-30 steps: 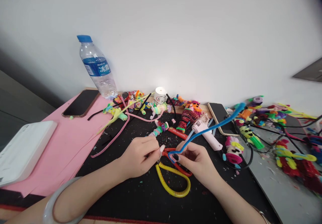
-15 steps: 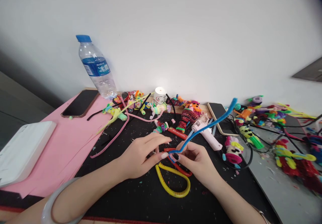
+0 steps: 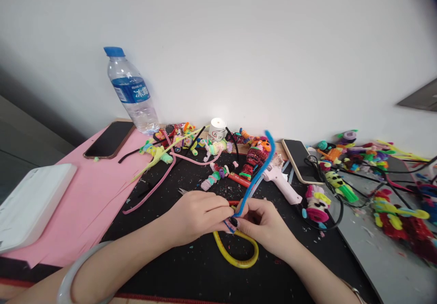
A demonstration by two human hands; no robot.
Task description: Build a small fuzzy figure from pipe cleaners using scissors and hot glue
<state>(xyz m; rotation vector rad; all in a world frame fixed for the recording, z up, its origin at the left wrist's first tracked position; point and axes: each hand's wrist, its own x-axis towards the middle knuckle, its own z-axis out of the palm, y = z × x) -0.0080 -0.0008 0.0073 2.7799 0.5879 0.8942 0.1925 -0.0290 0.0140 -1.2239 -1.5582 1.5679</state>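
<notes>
A blue pipe cleaner (image 3: 254,183) rises from between my fingertips and curves up, its lower end bent into a small coil that my fingers mostly hide. My left hand (image 3: 200,213) is closed on this lower coiled part. Against it, my right hand (image 3: 261,224) pinches the same pipe cleaner between thumb and forefinger. Under both hands lie scissors with yellow and red handles (image 3: 235,264); their tip pokes out left of my left hand. Just behind are a small pink and green pipe-cleaner figure (image 3: 212,179) and a red pencil-like stick (image 3: 239,179).
A pale pink glue gun (image 3: 285,186) and a phone (image 3: 302,160) are at the right, with several colourful figures and black cables. A water bottle (image 3: 131,97), a dark phone (image 3: 109,140), pink paper (image 3: 92,181) and a white box (image 3: 36,204) are at the left.
The blue pipe cleaner has swung left and stands more upright. My left hand has moved slightly down over its coiled end, uncovering more of the small figure and the scissors' tip.
</notes>
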